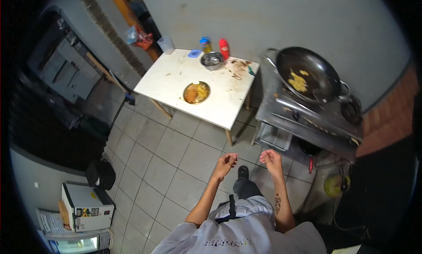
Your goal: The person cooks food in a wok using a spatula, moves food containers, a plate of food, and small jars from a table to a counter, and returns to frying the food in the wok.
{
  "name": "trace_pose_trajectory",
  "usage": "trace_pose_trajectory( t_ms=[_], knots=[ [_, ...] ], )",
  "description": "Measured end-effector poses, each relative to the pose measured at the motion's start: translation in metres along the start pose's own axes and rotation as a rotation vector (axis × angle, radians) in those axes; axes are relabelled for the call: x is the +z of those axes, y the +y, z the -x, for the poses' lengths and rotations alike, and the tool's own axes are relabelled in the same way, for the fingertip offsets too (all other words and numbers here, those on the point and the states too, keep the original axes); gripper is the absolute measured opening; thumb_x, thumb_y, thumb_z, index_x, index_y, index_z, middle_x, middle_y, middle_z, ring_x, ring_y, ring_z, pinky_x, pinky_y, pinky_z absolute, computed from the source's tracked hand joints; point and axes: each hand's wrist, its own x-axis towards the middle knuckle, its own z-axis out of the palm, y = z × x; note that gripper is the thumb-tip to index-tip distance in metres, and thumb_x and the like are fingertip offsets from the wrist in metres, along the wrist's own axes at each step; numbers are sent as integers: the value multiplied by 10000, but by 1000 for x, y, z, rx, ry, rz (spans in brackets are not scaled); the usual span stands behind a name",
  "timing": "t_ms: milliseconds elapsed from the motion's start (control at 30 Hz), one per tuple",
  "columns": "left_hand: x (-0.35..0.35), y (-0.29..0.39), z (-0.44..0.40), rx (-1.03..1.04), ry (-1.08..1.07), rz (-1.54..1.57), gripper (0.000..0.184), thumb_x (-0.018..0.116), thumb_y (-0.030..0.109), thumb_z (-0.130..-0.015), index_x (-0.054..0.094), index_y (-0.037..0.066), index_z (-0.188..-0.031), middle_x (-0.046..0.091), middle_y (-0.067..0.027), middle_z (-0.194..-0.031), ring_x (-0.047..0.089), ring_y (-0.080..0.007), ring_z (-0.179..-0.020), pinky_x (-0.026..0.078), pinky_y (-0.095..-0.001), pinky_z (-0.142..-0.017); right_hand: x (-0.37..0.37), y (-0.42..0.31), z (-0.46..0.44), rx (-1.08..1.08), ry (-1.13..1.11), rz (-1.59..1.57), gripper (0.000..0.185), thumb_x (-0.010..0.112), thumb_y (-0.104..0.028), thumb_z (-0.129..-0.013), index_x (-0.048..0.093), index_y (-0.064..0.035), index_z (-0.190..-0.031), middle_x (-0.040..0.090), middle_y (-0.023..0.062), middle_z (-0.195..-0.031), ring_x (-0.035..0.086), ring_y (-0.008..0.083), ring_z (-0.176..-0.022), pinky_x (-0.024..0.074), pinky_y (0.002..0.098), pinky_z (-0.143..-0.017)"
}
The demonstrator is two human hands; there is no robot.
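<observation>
In the head view, my left hand (226,165) hangs in the air over the tiled floor, fingers loosely bent and nothing visible in them. Beside it, my right hand (272,163) is also raised and empty, its fingers half curled. The two hands are apart and touch nothing. Ahead on the right, a large black wok (317,63) holds yellow fried pieces (298,81) and sits on a gas stove (303,115). Forward of my left hand, a round metal plate (208,85) with orange and yellow food lies on a white table (176,82).
A metal bowl (212,66), red squeeze bottle (224,49), blue-lidded jar (205,45) and clear plastic jug (166,45) stand along the table's back. Below the stove are a wire rack (274,136) and a greenish gas cylinder (336,186). A white cabinet (88,208) stands at left.
</observation>
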Motion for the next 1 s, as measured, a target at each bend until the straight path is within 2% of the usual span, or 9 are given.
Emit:
trace_pose_trajectory(
  t_ms=[100, 167, 367, 567, 667, 767, 833, 933, 1000],
  knots=[
    [-45, 39, -41, 47, 133, 28, 236, 545, 231, -965, 614, 59, -1112, 637, -27, -913, 573, -92, -782, 464, -244, -702, 38, -27, -81, 6, -99, 22, 119, 501, -72, -961, 588, 7, -941, 640, 76, -817, 612, 122, -705, 492, 237, -639],
    [-74, 58, -60, 67, 199, 73, 258, 562, 258, -954, 610, 59, -1110, 638, -48, -961, 582, -118, -842, 474, -266, -762, 64, -36, -129, 32, -171, 53, 117, 500, -71, -961, 588, 5, -948, 641, 77, -814, 612, 123, -695, 492, 234, -628],
    [-162, 79, -128, 46, 407, 149, 311, 581, 283, -943, 587, 48, -1146, 618, -79, -1016, 588, -156, -877, 484, -286, -775, 142, -6, -240, 100, -291, 129, 131, 498, -62, -944, 564, 3, -1036, 636, 84, -829, 617, 132, -681, 493, 243, -612],
    [-267, 76, -233, -28, 441, 98, 294, 551, 222, -952, 550, 66, -1201, 589, -105, -1065, 587, -180, -895, 501, -305, -762, 216, 40, -328, 218, -197, 259, 196, 490, -54, -914, 560, 11, -1084, 620, 83, -845, 634, 155, -636, 501, 257, -569],
    [-326, 72, -282, -26, 407, -88, 292, 532, 203, -957, 535, 69, -1217, 581, -109, -1080, 590, -182, -891, 501, -300, -762, 247, 63, -368, 217, -54, 301, 210, 499, -61, -909, 559, 23, -1092, 619, 87, -859, 632, 151, -622, 499, 263, -546],
    [-372, 79, -336, 124, 386, -339, 245, 512, 121, -949, 555, 6, -1161, 624, -115, -937, 618, -178, -854, 511, -306, -737, 257, 114, -408, 204, 39, 292, 231, 514, -84, -907, 567, 14, -1110, 617, 93, -887, 630, 151, -606, 496, 270, -521],
    [-387, 91, -362, 38, 346, -355, 243, 510, 92, -930, 549, -6, -1149, 627, -148, -964, 628, -216, -883, 516, -327, -758, 269, 104, -418, 256, 103, 343, 248, 525, -107, -907, 578, -4, -1126, 618, 94, -883, 629, 162, -591, 496, 282, -509],
    [-411, 100, -388, 126, 262, -520, 254, 520, 58, -891, 547, -7, -1135, 623, -155, -985, 628, -230, -880, 519, -330, -751, 293, 100, -429, 325, 215, 437, 247, 554, -128, -892, 601, -5, -1101, 633, 108, -836, 642, 181, -605, 507, 300, -520],
    [-417, 103, -406, 94, 206, -680, 326, 508, 65, -874, 513, 12, -1195, 610, -176, -1058, 612, -280, -984, 508, -350, -806, 306, 102, -436, 357, 236, 475, 241, 561, -131, -886, 608, -3, -1085, 644, 117, -843, 643, 180, -610, 512, 303, -525]
  ],
)
